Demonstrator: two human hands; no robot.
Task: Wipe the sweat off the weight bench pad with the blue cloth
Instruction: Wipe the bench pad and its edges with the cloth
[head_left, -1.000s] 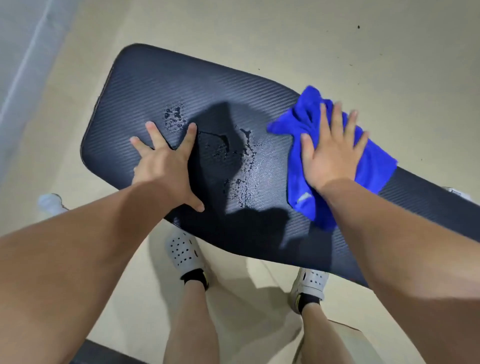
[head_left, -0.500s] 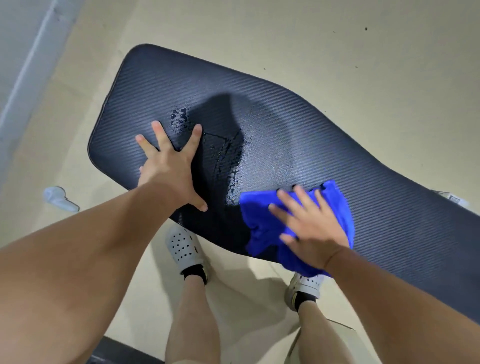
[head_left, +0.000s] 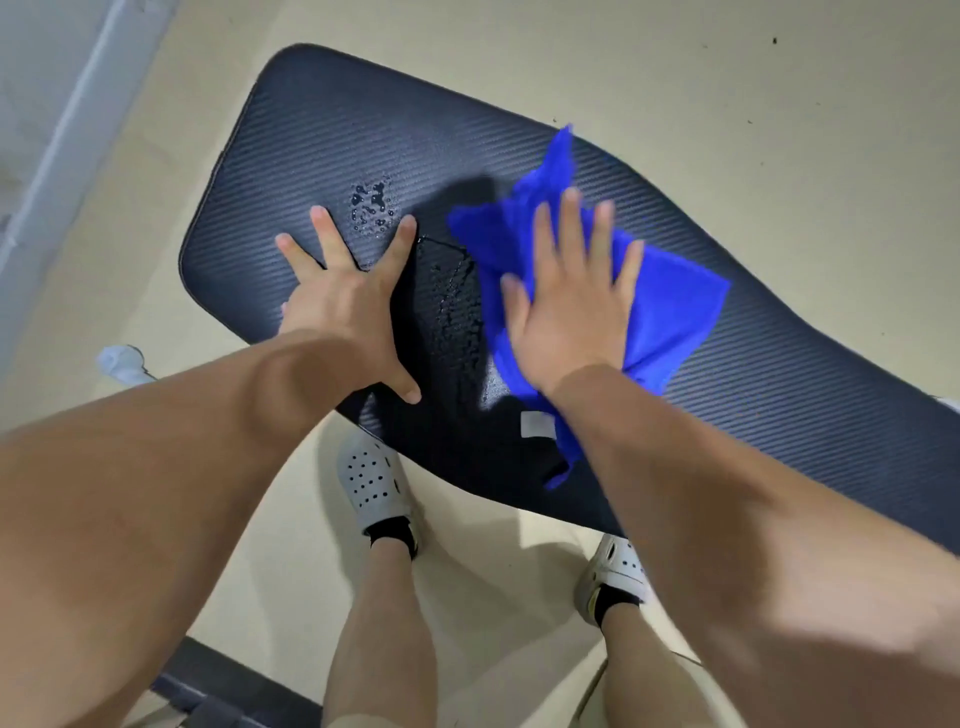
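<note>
The left hand (head_left: 343, 312) lies flat on the dark ribbed worktop (head_left: 779, 374) of the weight bench, its fingers (head_left: 324, 234) straight and spread wide. The right hand (head_left: 566, 317), slightly blurred, presses flat on the blue cloth (head_left: 670, 317), its fingers (head_left: 571, 223) straight and a little apart. The cloth spreads under and to the right of these fingers. Sweat drops (head_left: 371, 208) bead between the left fingertips, and a wet patch (head_left: 452, 312) lies between the two hands.
</note>
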